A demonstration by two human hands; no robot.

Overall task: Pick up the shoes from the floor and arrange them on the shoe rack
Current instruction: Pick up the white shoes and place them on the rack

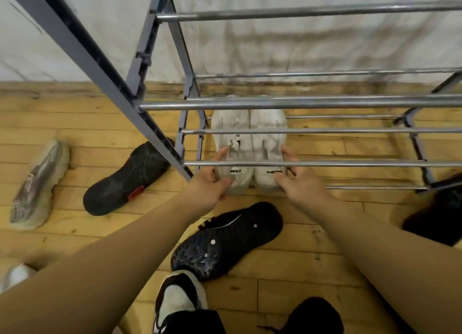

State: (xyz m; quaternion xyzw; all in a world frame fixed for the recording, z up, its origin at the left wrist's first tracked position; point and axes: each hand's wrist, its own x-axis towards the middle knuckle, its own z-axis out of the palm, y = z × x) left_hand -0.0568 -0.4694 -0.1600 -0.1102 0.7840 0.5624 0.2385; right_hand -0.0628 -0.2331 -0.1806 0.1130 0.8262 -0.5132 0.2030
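- The shoe rack [300, 103] ran out of frame at the top and right; its rails crossed and partly hid the white shoes [250, 138] on its lowest tier.
- Right of the rack, a dark shoe [435, 213] was cut by the frame edge.
- Left of the rack, the pale shoe [37, 183] was blurred.
- Heel lettering on the white shoes was unreadable.

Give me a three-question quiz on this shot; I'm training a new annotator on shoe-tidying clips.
1. True or false: the white shoes sit side by side on the bottom tier of the shoe rack.
2. What does the left hand touch? A) black shoe B) left white shoe C) rack post
3. Fill in: the black shoe nearest the person lies sole ____.

Key: 1 true; 2 B; 3 up. The right hand is at the other white shoe's heel.
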